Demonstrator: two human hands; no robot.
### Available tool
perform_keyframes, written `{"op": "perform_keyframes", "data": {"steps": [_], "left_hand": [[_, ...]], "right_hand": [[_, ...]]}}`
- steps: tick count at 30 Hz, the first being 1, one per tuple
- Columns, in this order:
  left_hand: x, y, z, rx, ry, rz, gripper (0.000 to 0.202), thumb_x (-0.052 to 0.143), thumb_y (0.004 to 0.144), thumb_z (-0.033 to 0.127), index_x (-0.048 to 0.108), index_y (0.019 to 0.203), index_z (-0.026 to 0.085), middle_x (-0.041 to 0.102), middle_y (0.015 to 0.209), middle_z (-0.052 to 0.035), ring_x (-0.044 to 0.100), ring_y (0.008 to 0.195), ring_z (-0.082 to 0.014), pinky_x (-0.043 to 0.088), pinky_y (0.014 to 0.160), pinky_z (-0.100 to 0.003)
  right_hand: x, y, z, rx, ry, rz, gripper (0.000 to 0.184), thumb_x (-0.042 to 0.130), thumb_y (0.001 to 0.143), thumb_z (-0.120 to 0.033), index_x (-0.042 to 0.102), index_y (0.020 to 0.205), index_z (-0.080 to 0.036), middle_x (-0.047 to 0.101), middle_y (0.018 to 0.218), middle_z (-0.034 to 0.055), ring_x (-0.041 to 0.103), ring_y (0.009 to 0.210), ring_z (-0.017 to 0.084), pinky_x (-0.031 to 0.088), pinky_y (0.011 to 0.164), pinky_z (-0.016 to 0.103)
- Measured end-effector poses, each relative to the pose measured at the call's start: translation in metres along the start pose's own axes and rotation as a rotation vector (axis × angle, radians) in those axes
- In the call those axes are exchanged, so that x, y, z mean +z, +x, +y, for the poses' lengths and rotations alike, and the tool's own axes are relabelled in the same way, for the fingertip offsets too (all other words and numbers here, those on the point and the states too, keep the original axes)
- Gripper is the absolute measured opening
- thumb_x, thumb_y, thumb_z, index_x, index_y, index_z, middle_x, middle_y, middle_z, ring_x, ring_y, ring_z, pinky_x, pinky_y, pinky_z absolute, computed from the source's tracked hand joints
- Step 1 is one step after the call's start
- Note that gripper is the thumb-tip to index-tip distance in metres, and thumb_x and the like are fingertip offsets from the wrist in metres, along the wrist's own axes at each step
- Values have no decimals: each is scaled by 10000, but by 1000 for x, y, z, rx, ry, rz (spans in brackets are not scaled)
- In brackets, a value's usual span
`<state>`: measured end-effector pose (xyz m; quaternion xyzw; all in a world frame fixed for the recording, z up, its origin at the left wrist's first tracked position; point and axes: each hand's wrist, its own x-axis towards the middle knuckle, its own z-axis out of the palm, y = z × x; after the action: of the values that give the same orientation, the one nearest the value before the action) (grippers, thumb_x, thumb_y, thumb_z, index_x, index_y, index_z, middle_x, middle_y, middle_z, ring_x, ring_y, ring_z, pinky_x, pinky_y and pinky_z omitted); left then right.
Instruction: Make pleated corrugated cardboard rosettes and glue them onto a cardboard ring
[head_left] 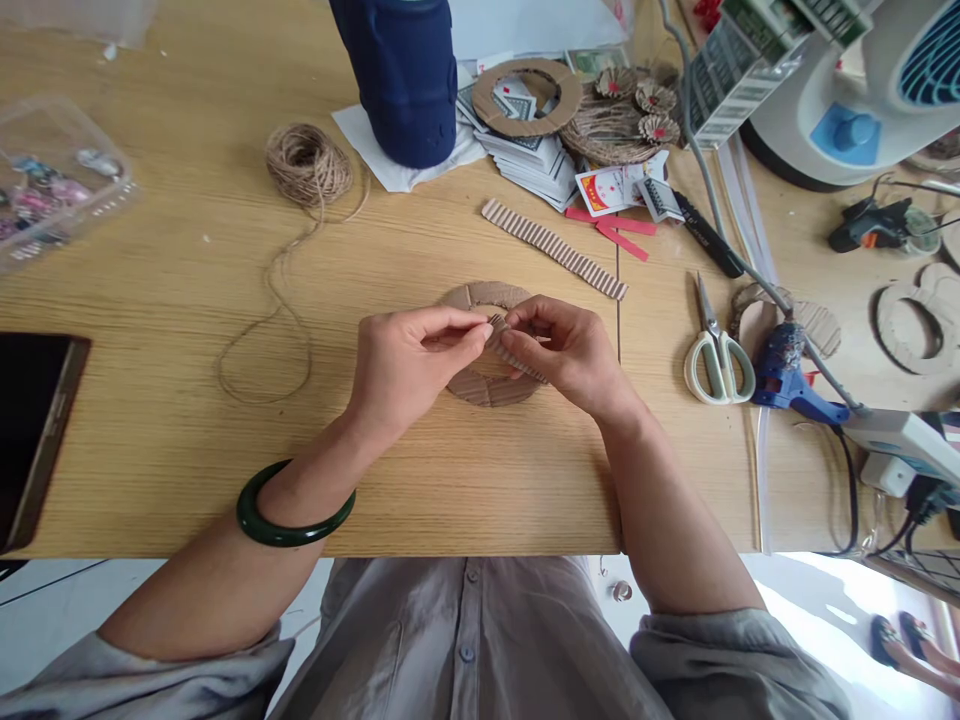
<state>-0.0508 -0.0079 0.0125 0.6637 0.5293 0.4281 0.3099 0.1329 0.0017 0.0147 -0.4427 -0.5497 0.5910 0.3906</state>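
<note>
My left hand point(416, 355) and my right hand point(562, 345) meet in front of me, fingertips nearly touching. Between them is a narrow strip of corrugated cardboard point(496, 332), its near end pinched by both thumbs and forefingers; the rest runs down under my right hand. Beneath the hands a flat cardboard ring point(491, 390) lies on the table, partly covered by them. Just beyond, a second ridged cardboard strip point(555, 248) lies slantwise by itself.
At left lie a twine ball point(307, 165), a clear bead box point(60, 185) and a dark tablet point(37, 440). Scissors point(718, 350), a blue glue gun point(787, 370) and a power strip point(907, 445) are at right. A navy bottle point(409, 85) and playing cards point(536, 165) stand behind.
</note>
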Motion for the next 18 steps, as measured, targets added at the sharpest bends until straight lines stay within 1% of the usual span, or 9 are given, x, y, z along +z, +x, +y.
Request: {"op": "perform_keyframes", "data": {"steps": [3,5,8,13,18], "left_hand": [[0,0,0,-26,-24,-7,89,760,837,246,818,895,281,817,845,13,772,717,-189,647,684,-292],[1,-1,1,-40,-31,25,101,747,850,238,817,905,284,818,855,19,770,718,-181,645,683,-284],[2,-1,3,-22,-24,56,114,730,871,234,816,921,290,819,872,25,772,730,-175,647,692,-282],[2,-2,2,-5,-42,27,121,729,887,253,819,952,302,821,940,18,784,811,-200,663,751,-317],[3,-1,3,-21,-53,-12,154,764,859,273,816,1004,270,821,969,-7,786,826,-206,667,776,-323]], "right_hand": [[0,-1,0,11,20,2,369,798,777,-490,642,855,-165,618,742,-12,546,587,86,530,543,244],[1,-1,-1,18,50,-2,379,803,772,-494,647,864,-161,628,768,-5,563,599,88,543,557,248],[3,-1,-2,42,87,-12,395,804,768,-516,639,861,-170,633,776,-2,574,607,93,559,571,255],[3,0,0,57,124,26,402,825,749,-514,635,850,-174,631,762,0,580,625,104,574,590,267],[2,1,2,35,112,55,363,824,757,-476,629,836,-180,637,779,1,582,645,101,567,610,258]]}}
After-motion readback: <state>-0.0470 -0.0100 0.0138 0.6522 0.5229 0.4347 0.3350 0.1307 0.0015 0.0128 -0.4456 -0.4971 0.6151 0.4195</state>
